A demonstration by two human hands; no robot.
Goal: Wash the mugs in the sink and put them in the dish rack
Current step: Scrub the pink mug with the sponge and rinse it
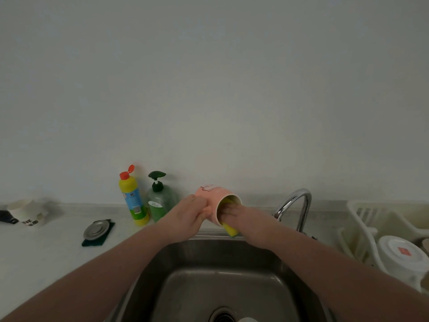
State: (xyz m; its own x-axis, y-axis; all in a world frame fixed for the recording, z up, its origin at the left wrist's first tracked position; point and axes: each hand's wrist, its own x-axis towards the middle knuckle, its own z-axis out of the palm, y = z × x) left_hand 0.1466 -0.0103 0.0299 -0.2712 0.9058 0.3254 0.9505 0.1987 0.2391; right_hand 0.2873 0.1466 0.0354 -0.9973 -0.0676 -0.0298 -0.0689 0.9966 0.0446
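Above the rear edge of the steel sink [148,282], a pink mug [210,194] is held tilted on its side, mouth facing right and toward the camera. The left hand [189,216] has its grip curled around the mug's outer wall and base end. The right hand [241,217] pinches a yellow sponge [231,230], with its fingers [228,210] pushed into the mug's mouth; part of the sponge lies inside the mug and part hangs out below the rim. A chrome faucet [299,205] curves up just right of the right hand, at the sink's rear right corner. No water stream is discernible. The sink drain [222,316] lies at the bottom of the basin, with a pale object beside it cut off by the frame edge. On the counter [46,252] left of the sink stand a yellow bottle with a red flip cap [133,198] and, touching or just beside it, a green pump dispenser [160,201]. Further left, a metal sink strainer [96,230] rests on a dark green scouring pad [87,242]. A white paper cup [27,213] lies near the left frame edge. A white dish rack [371,219] stands right of the sink and holds an inverted white bowl [401,254].
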